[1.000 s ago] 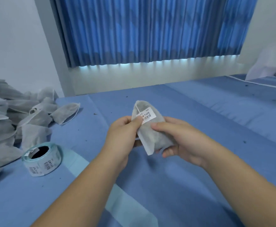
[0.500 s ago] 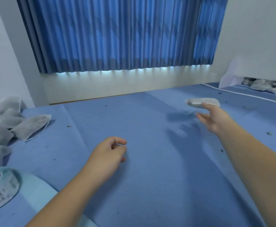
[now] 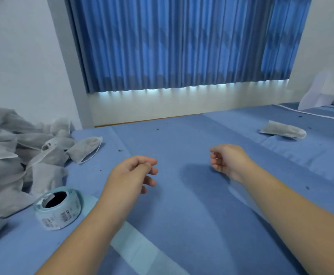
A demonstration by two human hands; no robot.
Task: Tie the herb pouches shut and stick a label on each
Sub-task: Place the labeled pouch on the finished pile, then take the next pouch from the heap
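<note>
So the pouch [image 3: 283,131] is lying on its side way over on the right of the blue sheet [image 3: 182,205], well apart from both hands. I can't see its label from this angle. My guess is that's the "done" spot, kept opposite the pile of pouches [image 3: 13,155] heaped along the left edge so the two lots don't get mixed. One stray pouch [image 3: 86,146] with a loose drawstring sits at the near side of that heap. The label roll [image 3: 60,208] stands just in front of the pile, beside my left forearm. Its backing strip [image 3: 138,245] runs under that arm, so it's handy for peeling, I reckon.

Both hands are empty. The left hand [image 3: 134,173] hovers mid-sheet with its fingers [image 3: 151,182] loosely curled, and the right hand [image 3: 227,159] is relaxed the same way.

A second ago both hands were pinching that pouch, pressing the label on. Half a second ago the right hand was tossing it off to the right. Now it's landed, the right hand has come back toward the middle, and the view has swung left so the pile and roll show again.
</note>
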